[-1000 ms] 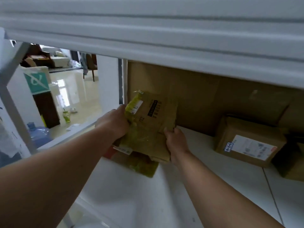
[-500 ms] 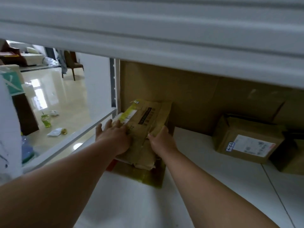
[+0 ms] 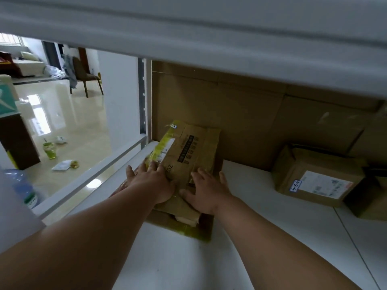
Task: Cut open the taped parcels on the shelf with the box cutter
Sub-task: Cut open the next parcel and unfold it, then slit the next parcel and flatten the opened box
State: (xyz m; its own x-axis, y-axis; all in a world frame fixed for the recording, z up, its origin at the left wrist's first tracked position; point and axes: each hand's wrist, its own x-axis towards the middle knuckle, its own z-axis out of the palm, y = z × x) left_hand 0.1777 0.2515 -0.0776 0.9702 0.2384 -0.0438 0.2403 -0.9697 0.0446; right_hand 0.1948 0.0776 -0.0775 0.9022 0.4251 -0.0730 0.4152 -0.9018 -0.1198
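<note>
Both palms flat on the flattened parcel [image 3: 188, 151], no cutter in sight.

My left hand [image 3: 152, 181] and right hand [image 3: 207, 191] lie spread on it, fingers straight, likely pressing it down onto the cardboard beneath, at the shelf [image 3: 240, 237] corner. A sealed box [image 3: 318, 176] sits well to its right. The parcel's near edge is hidden under my hands.

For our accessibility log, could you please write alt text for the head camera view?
A left hand and right hand press flat on a crumpled brown cardboard parcel with yellow tape on a white shelf; a labelled brown box sits to the right.
</note>
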